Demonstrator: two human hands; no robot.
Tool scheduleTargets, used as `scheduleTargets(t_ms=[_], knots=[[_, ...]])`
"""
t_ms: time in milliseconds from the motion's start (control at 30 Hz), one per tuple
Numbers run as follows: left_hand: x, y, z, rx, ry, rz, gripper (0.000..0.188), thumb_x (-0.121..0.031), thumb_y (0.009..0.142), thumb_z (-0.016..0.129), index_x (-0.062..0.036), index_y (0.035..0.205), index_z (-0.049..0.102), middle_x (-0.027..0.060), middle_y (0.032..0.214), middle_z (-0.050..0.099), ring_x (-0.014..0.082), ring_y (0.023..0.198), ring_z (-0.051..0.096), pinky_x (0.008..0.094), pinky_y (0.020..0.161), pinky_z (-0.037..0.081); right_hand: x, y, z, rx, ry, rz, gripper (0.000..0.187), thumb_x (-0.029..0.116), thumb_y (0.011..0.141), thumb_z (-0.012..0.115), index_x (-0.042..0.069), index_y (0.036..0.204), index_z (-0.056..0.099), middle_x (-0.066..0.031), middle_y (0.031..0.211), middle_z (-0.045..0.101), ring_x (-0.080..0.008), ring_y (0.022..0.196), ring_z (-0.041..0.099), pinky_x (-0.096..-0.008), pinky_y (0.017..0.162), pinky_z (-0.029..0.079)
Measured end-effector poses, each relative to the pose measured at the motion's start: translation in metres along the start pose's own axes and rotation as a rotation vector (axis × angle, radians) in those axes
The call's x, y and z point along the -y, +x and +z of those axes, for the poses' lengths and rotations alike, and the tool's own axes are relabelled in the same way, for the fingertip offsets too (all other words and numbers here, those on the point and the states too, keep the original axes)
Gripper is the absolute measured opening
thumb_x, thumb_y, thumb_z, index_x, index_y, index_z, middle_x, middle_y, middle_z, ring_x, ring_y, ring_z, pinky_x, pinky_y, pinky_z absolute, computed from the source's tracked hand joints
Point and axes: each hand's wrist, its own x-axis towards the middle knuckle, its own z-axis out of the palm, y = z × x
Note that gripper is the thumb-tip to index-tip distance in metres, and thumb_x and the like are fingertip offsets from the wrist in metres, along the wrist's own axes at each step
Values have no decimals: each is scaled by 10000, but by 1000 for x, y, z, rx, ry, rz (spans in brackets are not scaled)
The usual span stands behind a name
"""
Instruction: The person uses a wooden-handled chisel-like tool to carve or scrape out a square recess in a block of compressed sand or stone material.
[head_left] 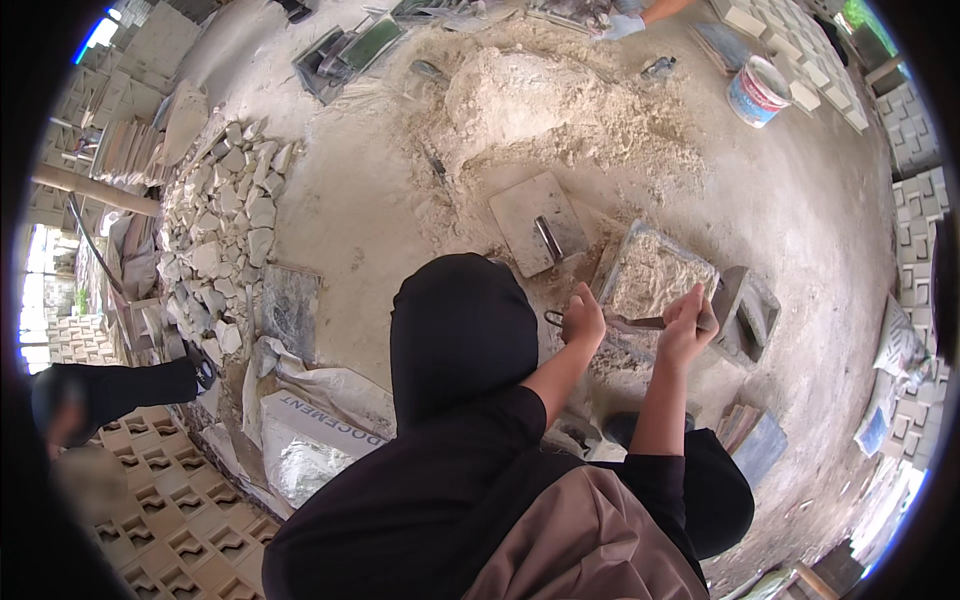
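In front of me a square mould (632, 236) is filled with pale, lumpy, sand-like mix (655, 275). My left hand (583, 318) is closed at the mould's near left side, with a dark loop (553, 318) sticking out beside it. Over the near right edge, my right hand (685, 325) is closed round the other end of the same narrow brown bar-like tool (640, 323), which spans both hands. Its exact kind is hard to make out. A square plate (520, 215) with a metal handle lies just beyond, left of the mould. Grey angled mould pieces (748, 312) touch its right side.
A heap of pale powder (520, 95) lies ahead. A bucket (759, 92) stands far right, near stacked blocks (800, 60). Another person's gloved hand (622, 26) shows at the top. Broken pieces (220, 200) and a white sack (320, 430) lie left; another person (130, 392) is there.
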Motion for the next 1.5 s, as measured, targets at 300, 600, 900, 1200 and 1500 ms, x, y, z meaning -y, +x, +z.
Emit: scheduleTargets(t_ms=[300, 600, 900, 1200, 1500], knots=[[3, -5, 2, 22, -30, -43, 701, -549, 876, 100, -15, 1128, 478, 235, 1040, 554, 396, 1006, 509, 495, 878, 348, 6, -20, -11, 35, -54, -107, 404, 115, 891, 427, 53, 496, 373, 7, 442, 367, -51, 399, 293, -232, 375, 191], [5, -6, 4, -6, -43, -17, 706, -540, 881, 101, 7, 1107, 487, 245, 1042, 541, 392, 1011, 496, 474, 879, 353, -3, -34, -9, 57, -53, -84, 388, 122, 896, 411, 44, 518, 381, 3, 452, 380, -56, 406, 313, -230, 377, 207], [4, -1, 2, -26, -28, 9, 718, -541, 882, 96, 17, 1100, 492, 248, 1034, 550, 400, 1000, 504, 483, 866, 362, 1, -13, -16, -8, 55, -69, 399, 137, 897, 442, 78, 520, 325, 22, 454, 301, -52, 375, 257, -226, 347, 177], [1, 9, 1, 149, -14, -41, 721, -522, 890, 97, 36, 1246, 385, 251, 1203, 456, 387, 1119, 428, 437, 953, 316, 8, -3, -17, 29, -48, -70, 397, 144, 891, 460, 65, 515, 362, 30, 456, 345, -47, 409, 294, -229, 379, 199], [23, 28, 17, 105, -64, 2, 718, -503, 897, 117, 75, 1159, 452, 268, 1156, 484, 400, 1095, 438, 426, 940, 316, 1, -2, -15, 14, -89, -1, 405, 145, 887, 474, 52, 504, 381, 33, 449, 355, -40, 408, 283, -239, 383, 197]])
